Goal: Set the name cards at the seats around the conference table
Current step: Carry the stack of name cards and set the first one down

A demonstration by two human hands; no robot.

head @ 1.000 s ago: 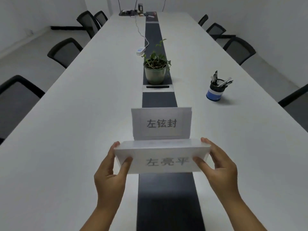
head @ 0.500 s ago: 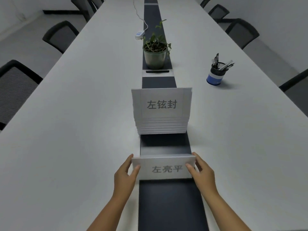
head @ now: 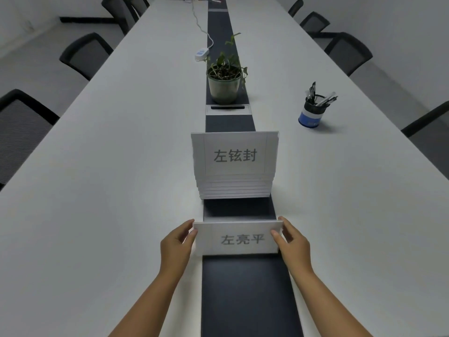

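We reach forward with both arms — left hand [head: 176, 244] and right hand [head: 292, 242] each pinching an end of the name card [head: 239, 238], upright on the table's [head: 109, 190] dark centre strip [head: 247, 295], near the card stack [head: 235, 165].

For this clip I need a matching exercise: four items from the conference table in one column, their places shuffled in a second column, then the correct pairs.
Items
1. name card 左亮平
2. stack of name cards
3. potted plant
4. pen holder

Places
A. on the white tabletop, right of the dark centre strip
B. held at both ends between left hand and right hand
C. on the centre strip, just beyond a slotted cable box
D. on the centre strip, between the held card and the cable box

Pairs: 1-B, 2-D, 3-C, 4-A
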